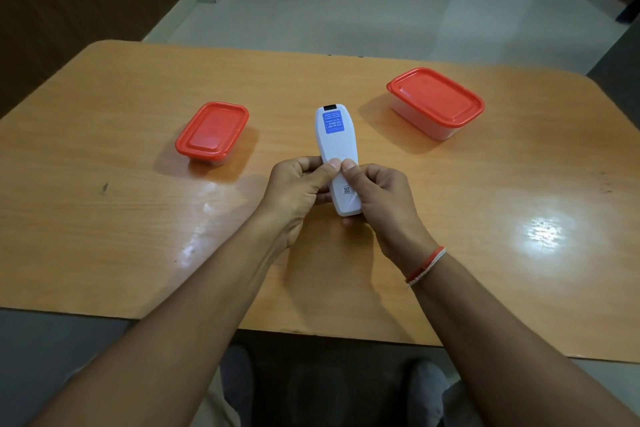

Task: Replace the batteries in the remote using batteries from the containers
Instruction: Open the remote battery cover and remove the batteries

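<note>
Remote (335,146) lies back-up above the table (121,225), between 2 lidded containers (212,130), gripped by left hand (298,189) and right hand (375,199), thumbs pressing its cover. Uneven thumb pressure could jam the cover or twist the remote loose.

blue sticker on white plastic remote (333,121): print too small to read | red-lidded translucent plastic containers (212,132) (435,101): contents hidden

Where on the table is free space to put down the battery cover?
Bare table lies right of the right hand, below the larger container. Another patch lies left of the left hand, below the small container. The middle is crowded by the remote.
</note>
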